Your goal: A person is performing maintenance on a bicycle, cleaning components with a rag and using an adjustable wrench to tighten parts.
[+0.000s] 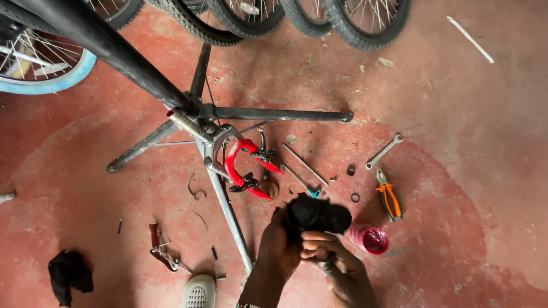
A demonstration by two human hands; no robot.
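Both hands squeeze a black rag (317,215) low in the middle; left hand (278,246) grips it from 9 o'clock, right hand (322,246) pinches from 6 o'clock; pink cup (371,238) at 3 o'clock; red brake (246,165) at 11 o'clock.

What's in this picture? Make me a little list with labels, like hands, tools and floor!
Place: red floor, seen from above
Left hand: grips a black cloth from the left
Right hand: holds the same cloth from below
Beside the hands: pink cup, to the right
Tools on the floor: orange-handled pliers, silver spanner
Stand: black repair stand carrying a grey fork with a red brake
Top edge: bicycle wheels
Bottom left: black rag
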